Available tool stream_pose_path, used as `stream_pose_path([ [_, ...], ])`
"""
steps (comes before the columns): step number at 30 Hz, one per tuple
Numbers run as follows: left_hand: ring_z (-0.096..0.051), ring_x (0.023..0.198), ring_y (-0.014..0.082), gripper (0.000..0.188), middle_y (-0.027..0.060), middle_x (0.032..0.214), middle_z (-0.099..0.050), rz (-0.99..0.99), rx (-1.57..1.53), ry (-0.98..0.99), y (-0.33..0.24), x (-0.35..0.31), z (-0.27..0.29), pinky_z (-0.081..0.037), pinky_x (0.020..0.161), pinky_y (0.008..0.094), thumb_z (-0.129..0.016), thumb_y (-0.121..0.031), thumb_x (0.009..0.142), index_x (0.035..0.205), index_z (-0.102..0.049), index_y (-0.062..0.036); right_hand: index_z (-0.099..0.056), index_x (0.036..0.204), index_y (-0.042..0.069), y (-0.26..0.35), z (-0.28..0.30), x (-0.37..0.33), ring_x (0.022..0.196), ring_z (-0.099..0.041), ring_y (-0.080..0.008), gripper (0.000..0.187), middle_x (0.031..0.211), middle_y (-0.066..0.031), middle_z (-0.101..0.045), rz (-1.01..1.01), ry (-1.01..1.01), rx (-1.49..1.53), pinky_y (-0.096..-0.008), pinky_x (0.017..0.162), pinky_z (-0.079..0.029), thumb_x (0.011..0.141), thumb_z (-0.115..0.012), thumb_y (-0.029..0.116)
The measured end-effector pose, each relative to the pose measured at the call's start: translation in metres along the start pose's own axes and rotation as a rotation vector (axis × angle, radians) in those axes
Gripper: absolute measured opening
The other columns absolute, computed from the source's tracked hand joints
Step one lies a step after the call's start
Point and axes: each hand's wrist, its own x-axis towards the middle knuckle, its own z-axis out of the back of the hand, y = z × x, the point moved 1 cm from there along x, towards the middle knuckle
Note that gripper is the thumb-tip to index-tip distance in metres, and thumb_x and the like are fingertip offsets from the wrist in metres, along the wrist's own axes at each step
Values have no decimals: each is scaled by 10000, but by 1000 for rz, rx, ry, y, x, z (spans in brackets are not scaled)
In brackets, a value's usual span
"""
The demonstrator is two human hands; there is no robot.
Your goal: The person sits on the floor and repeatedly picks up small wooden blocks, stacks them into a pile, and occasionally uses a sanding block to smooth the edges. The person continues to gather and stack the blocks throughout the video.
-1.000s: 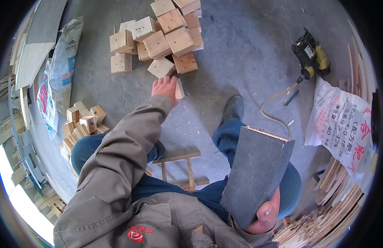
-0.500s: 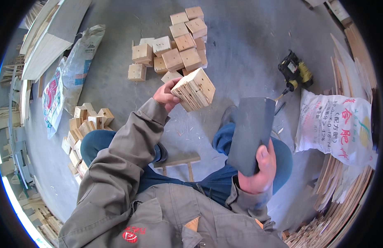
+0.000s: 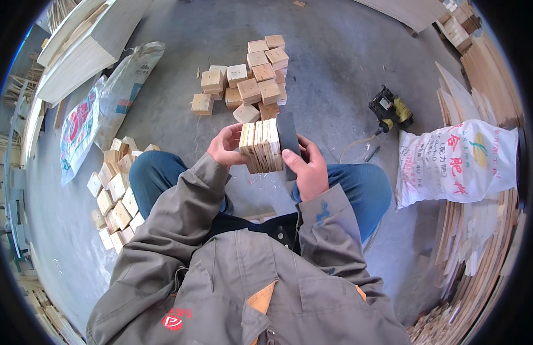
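Between my knees my left hand [image 3: 225,145] is closed round the left side of a wooden block [image 3: 259,146] built up of thin layers, its rough layered edges facing me. My right hand [image 3: 308,168] grips a flat dark grey slab [image 3: 288,141], thumb on the near side and fingers behind. The slab stands on edge against or very close to the block's right face; whether they touch I cannot tell. Beyond my hands, a heap of similar wooden blocks [image 3: 249,91] lies on the floor, some stacked on others.
Another pile of blocks [image 3: 120,195] lies beside my left knee. To the right are a black and yellow power tool [image 3: 391,108] with a hose, a stuffed white sack [image 3: 456,162] and stacked wood strips [image 3: 479,253]. Pale boards [image 3: 85,63] and a plastic sack [image 3: 125,92] stand at left.
My right hand has brought the slab up and left, turning it on edge beside the block. My left hand has moved slightly, turning the block so its layered side faces me.
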Motion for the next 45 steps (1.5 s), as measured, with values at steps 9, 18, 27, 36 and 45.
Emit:
stream_pose_path([
  [9, -644, 1149, 312, 624, 173, 1253, -623, 300, -251, -263, 6, -19, 7, -498, 1064, 499, -748, -137, 754, 1321, -547, 28, -550, 1328, -78, -11, 8, 7, 946, -631, -130, 465, 1085, -99, -686, -131, -133, 94, -274, 850, -506, 935, -716, 109],
  [18, -620, 1202, 389, 694, 217, 1290, -609, 345, -672, -364, 6, -31, 0, -480, 1098, 522, -760, -163, 794, 1404, -462, -20, -495, 1404, -53, -18, -16, 6, 1055, -610, -160, 548, 1225, -138, -644, -35, -8, 67, -296, 927, -499, 934, -720, 117],
  [27, -568, 1234, 383, 717, 181, 1377, -537, 334, -666, -165, 16, -35, -6, -445, 1094, 502, -784, -180, 784, 1414, -458, -75, -459, 1430, -34, -26, -18, 16, 1131, -582, -158, 525, 1277, -109, -614, 143, -5, -84, -293, 999, -462, 968, -669, 103],
  [36, -579, 1254, 380, 614, 176, 1379, -588, 232, -717, -79, 29, -35, -18, -460, 1094, 519, -676, -73, 812, 1397, -493, -51, -471, 1419, -59, -31, -16, 19, 1182, -580, -213, 573, 1325, -163, -589, 258, -97, -198, -336, 1036, -454, 938, -708, 142],
  [45, -540, 1274, 350, 617, 130, 1372, -590, 151, -859, -146, 29, -30, -27, -405, 1113, 501, -672, -126, 810, 1403, -505, -92, -436, 1439, -74, -36, -42, 14, 1262, -524, -304, 642, 1397, -229, -499, 466, -102, -307, -399, 1075, -420, 918, -710, 182],
])
